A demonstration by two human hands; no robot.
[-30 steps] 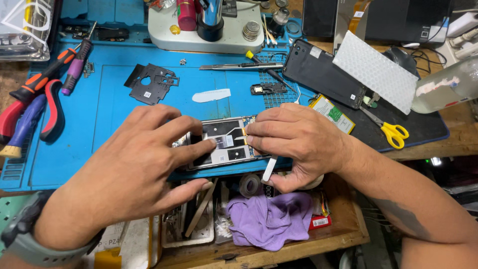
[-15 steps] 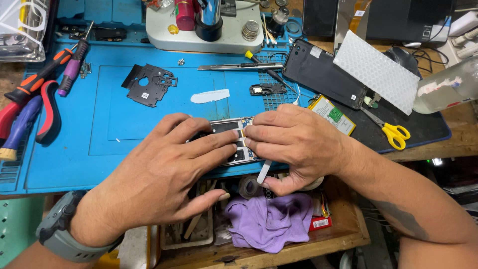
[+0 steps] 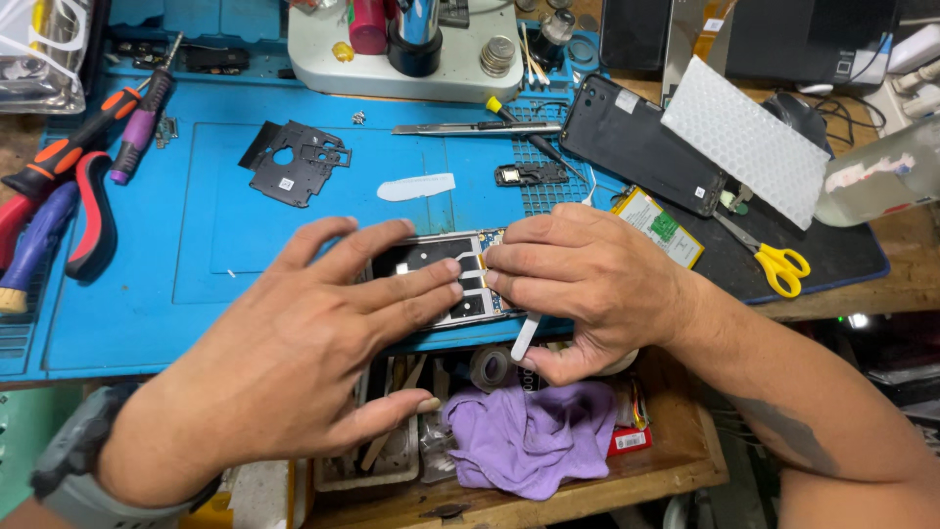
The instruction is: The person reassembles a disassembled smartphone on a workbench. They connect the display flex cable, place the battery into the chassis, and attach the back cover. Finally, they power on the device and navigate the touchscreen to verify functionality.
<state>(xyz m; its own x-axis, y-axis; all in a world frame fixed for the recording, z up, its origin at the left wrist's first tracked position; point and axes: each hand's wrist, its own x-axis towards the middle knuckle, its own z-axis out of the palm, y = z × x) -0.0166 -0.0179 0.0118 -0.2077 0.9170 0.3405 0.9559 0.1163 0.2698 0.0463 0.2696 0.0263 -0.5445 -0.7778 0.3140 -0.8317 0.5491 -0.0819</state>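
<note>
**Fingers pressed flat on the opened phone**

Fingers (image 3: 416, 284) of the left hand (image 3: 313, 362) lie spread and nearly straight, tips resting on the opened smartphone frame with its dark and silver inner plates (image 3: 441, 279); they press down rather than grip. The right hand (image 3: 587, 284) is curled from the other side, its fingertips touching the frame's right end just beside the left fingertips, while a thin white plastic pry stick (image 3: 525, 336) pokes out beneath its palm, held between thumb and fingers. The phone frame lies at the near edge of the blue silicone work mat (image 3: 196, 245) on the tabletop, between the two hands.

Compared with half a second earlier, the left hand has slid slightly off the frame, so more of its dark plate shows; the right hand keeps its place and the stick remains under it.

Farther out on the mat lie a black perforated inner cover plate (image 3: 294, 171), a small white sticker strip (image 3: 416, 186) and a small black component (image 3: 529, 174). A black phone back cover (image 3: 636, 147) and a yellow-edged flat battery (image 3: 658, 225) sit to the right, near yellow-handled scissors (image 3: 774, 260). Red-and-black pliers (image 3: 83, 216) and a purple-handled screwdriver (image 3: 142, 118) rest at the left. A crumpled purple cloth (image 3: 529, 436) lies in the open wooden drawer (image 3: 676, 460) below the hands.
</note>
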